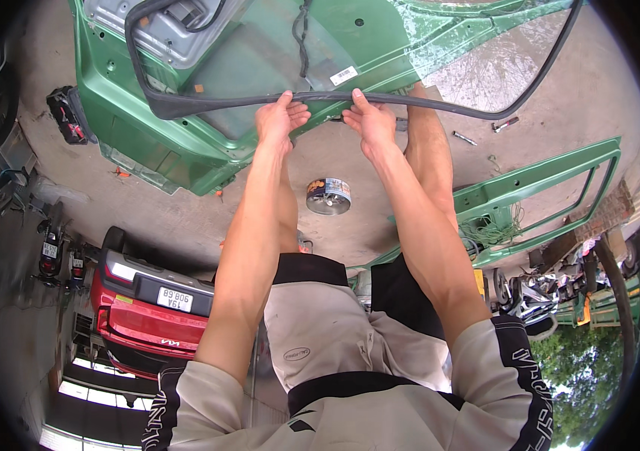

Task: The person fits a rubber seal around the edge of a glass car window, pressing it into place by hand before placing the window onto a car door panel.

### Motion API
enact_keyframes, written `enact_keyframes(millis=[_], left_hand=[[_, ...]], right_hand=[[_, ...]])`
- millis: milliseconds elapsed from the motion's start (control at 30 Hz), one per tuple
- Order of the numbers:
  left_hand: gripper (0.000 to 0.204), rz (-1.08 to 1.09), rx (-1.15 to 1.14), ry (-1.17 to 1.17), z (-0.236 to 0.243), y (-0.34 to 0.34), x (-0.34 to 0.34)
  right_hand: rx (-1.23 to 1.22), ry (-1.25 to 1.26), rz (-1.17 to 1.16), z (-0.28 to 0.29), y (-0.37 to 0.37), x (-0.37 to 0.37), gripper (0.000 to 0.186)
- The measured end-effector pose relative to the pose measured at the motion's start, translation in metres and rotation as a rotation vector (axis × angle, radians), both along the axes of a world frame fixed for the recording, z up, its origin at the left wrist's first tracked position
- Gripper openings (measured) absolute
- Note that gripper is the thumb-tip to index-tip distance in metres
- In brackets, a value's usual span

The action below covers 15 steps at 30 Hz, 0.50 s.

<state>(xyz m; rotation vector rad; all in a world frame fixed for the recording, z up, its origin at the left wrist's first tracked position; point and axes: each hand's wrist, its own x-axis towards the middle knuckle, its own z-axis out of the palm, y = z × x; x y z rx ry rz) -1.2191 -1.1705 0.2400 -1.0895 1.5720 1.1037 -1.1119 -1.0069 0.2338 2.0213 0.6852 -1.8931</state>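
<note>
A long black rubber weatherstrip seal [229,104] runs across the upper middle, in front of a green vehicle door [184,150]. My left hand [278,122] grips the seal left of the middle, its thumb on the strip and its fingers just below. A short way along, my right hand [372,124] grips it too, thumb likewise on the strip. At its left end the seal bends sharply upward past the door's inner panel; on the right it curves up toward the top rim. The door lies beyond my hands, its window area showing clouded glass or film.
A round tin-like container [328,197] stands on the concrete floor between my legs. Sockets or short tools [464,138] lie to the right. Another green door frame [538,192] with tangled green cord [496,225] is at right. A toolbox [72,116] and a red car [154,316] are at left.
</note>
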Motion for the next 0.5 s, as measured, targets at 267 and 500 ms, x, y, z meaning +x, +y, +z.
enact_keyframes(millis=[267, 500], left_hand=[[0.033, 0.096, 0.002, 0.128, -0.006, 0.002, 0.010], [0.038, 0.084, 0.036, 0.113, -0.005, -0.003, 0.016]], right_hand=[[0.104, 0.012, 0.057, 0.009, 0.002, -0.013, 0.036], [-0.251, 0.099, 0.583, 0.058, 0.010, -0.025, 0.041]])
